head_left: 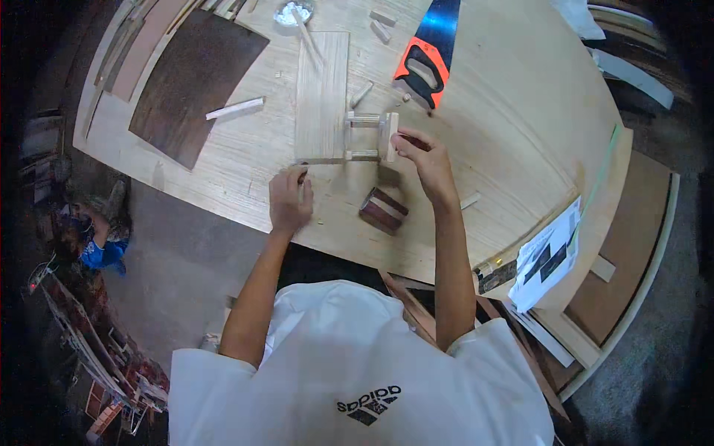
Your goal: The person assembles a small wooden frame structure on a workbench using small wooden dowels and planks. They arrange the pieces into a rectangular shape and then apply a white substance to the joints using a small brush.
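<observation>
My right hand [424, 160] pinches the right end of a small pale wooden frame [364, 154], made of a block at that end and two parallel bars. The frame's left end meets the long edge of a flat pale board [321, 97] lying on the worktable. My left hand [291, 199] hovers by the board's near end with its fingers curled; a small dark spot shows at the fingertips, too unclear to name. Between my hands, closer to me, sits a dark reddish-brown block with a pale band [384, 211].
An orange-and-black handsaw [424, 67] lies beyond my right hand. A small dish [294, 13] of white stuff stands at the far side, a stick resting across it. Dark veneer [197, 82] and a pale strip [235, 108] lie left; printed sheets [547, 256] hang over the right edge.
</observation>
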The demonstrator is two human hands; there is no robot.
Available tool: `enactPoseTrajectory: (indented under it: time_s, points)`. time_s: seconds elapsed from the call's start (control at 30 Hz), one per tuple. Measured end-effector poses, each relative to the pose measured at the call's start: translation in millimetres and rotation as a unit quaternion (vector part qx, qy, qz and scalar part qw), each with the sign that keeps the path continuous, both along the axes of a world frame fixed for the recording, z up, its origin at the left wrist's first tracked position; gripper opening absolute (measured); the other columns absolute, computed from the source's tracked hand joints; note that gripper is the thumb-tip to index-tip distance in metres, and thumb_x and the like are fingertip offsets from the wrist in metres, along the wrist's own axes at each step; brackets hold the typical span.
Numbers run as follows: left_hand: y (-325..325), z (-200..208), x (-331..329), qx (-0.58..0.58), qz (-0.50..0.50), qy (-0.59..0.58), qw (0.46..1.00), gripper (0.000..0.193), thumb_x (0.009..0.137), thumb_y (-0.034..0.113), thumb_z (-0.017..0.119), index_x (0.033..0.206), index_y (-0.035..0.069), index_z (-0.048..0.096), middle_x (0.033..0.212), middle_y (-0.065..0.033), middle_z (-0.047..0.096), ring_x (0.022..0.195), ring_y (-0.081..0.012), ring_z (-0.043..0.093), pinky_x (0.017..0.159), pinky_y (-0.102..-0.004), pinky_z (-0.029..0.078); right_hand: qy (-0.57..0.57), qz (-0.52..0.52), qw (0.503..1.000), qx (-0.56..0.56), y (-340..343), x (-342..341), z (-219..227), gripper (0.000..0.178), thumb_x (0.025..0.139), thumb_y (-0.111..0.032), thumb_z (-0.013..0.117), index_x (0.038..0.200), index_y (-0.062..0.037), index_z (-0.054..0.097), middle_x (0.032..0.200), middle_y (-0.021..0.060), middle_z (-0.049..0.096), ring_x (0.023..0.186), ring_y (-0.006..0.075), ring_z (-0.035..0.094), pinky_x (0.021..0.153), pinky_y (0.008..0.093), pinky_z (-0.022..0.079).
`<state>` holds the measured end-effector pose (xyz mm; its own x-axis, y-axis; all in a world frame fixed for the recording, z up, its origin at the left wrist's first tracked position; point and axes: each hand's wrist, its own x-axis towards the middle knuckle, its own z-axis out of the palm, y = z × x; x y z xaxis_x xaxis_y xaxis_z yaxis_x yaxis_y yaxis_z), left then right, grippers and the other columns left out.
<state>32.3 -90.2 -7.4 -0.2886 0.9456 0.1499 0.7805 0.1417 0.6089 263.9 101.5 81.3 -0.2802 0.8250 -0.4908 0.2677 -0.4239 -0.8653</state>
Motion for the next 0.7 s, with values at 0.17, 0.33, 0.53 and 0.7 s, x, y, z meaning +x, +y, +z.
enactPoseTrajectory:
  time_s: [0.17, 0.33, 0.53, 0.7]
  points:
    - [-1.6, -4.4, 0.0, 0.010, 0.005, 0.003, 1.000, 0.027, 0.091, 0.010, 0.062, 0.117, 0.005, 0.060, 0.108, -0.0135, 0.064, 0.096, -0.0307, 0.059, 0.087, -0.0441, 0.043, -0.029, 0.015, 0.999, -0.025, 3.2, -1.6, -0.5, 0.042, 0.090, -0.018, 0.075, 0.124, 0.0052, 0.066, 0.107, 0.0093, 0.073, 0.097, 0.0146, 0.065, 0.087, 0.0283, 0.051]
    - [-1.5, -7.8, -0.9, 0.015, -0.004, 0.002, 1.000, 0.029, 0.090, 0.012, 0.063, 0.118, 0.006, 0.058, 0.108, -0.0125, 0.063, 0.096, -0.0310, 0.058, 0.086, -0.0443, 0.043, -0.007, 0.002, 1.000, -0.005, 2.1, -1.7, -4.3, 0.048, 0.086, -0.030, 0.078, 0.120, 0.0025, 0.069, 0.100, 0.0078, 0.072, 0.089, 0.0153, 0.064, 0.083, 0.0289, 0.051]
    - [-0.7, -4.0, 0.5, 0.006, 0.001, 0.005, 1.000, 0.029, 0.090, 0.012, 0.063, 0.118, 0.006, 0.058, 0.106, -0.0115, 0.063, 0.094, -0.0302, 0.058, 0.086, -0.0445, 0.043, -0.028, 0.006, 0.999, -0.036, 2.9, -2.0, 0.9, 0.044, 0.090, -0.022, 0.076, 0.123, 0.0046, 0.067, 0.111, 0.0092, 0.071, 0.094, 0.0139, 0.063, 0.087, 0.0277, 0.050]
    - [-0.4, -4.0, -0.4, 0.013, 0.000, 0.007, 1.000, 0.030, 0.090, 0.012, 0.063, 0.119, 0.007, 0.059, 0.105, -0.0110, 0.063, 0.094, -0.0300, 0.058, 0.086, -0.0441, 0.043, -0.012, 0.012, 1.000, -0.026, 2.3, -1.6, 0.9, 0.042, 0.092, -0.023, 0.073, 0.124, 0.0040, 0.067, 0.111, 0.0084, 0.070, 0.095, 0.0133, 0.062, 0.086, 0.0273, 0.050]
